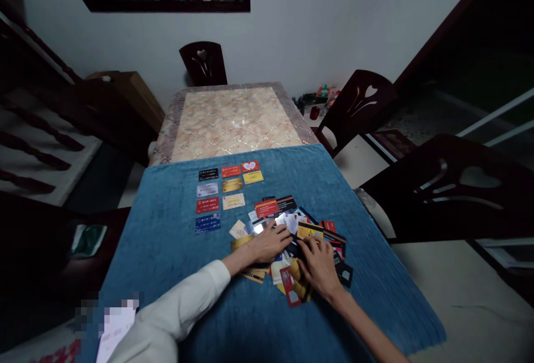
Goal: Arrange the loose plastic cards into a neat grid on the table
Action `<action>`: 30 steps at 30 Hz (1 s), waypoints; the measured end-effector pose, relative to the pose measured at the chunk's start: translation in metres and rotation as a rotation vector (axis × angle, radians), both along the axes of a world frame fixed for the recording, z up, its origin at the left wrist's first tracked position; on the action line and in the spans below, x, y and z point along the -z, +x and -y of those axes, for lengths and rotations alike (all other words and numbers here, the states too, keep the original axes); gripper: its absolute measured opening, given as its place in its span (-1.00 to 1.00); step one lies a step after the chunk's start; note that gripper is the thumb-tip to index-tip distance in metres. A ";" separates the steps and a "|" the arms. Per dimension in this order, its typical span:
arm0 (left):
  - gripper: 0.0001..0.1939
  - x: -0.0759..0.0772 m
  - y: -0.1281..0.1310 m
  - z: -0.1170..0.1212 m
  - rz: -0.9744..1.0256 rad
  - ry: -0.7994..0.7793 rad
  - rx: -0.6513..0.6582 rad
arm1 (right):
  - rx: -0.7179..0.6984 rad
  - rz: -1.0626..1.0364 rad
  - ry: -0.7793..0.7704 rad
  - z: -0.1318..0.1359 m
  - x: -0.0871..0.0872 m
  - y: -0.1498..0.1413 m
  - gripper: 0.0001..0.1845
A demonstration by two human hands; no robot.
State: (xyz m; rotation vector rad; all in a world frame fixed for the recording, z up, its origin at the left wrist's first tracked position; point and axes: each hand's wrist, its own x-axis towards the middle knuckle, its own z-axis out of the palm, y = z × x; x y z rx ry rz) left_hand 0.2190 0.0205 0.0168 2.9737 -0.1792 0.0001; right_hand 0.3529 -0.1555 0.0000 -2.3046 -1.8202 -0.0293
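Note:
A loose pile of plastic cards [267, 208] in many colours lies overlapping on the blue cloth. My left hand [270, 242], in a white sleeve, rests on the pile's left side with its fingers stretched over the cards. On the right side my right hand [320, 267] touches the pile, fingers apart and bent, beside a yellow card [309, 230]. A red card [289, 288] lies near its wrist. Behind and left of the pile, several cards stand out in short columns, among them a blue card [207, 222], a gold card [232, 185] and a black card [208, 175].
The blue cloth [167, 229] covers the near part of the table; a patterned tabletop [233, 118] shows beyond it. Dark wooden chairs stand at the far end [204, 65] and along the right [362, 98]. A lit phone [117, 327] is at the lower left.

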 end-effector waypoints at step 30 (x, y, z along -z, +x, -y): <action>-0.79 0.000 -0.006 0.010 0.089 -0.176 -0.079 | -0.144 -0.067 0.102 0.011 -0.009 0.017 -0.61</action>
